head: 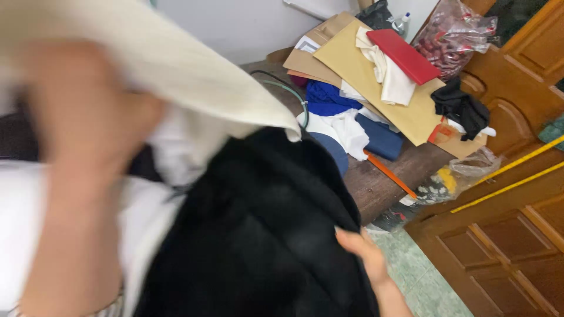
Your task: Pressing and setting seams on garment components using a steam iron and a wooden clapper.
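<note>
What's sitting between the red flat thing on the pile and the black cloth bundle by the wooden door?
In the head view, between the red folder and the black bundle lies only bare tan cardboard sheet.

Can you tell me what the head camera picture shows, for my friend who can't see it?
A person's right hand grips the edge of a big black cloth, while the blurry left hand lifts a cream cloth close to the camera. Behind them, a dark wooden table is piled with brown paper sheets, blue and white fabric and a red folder, beside a wooden door.
</note>
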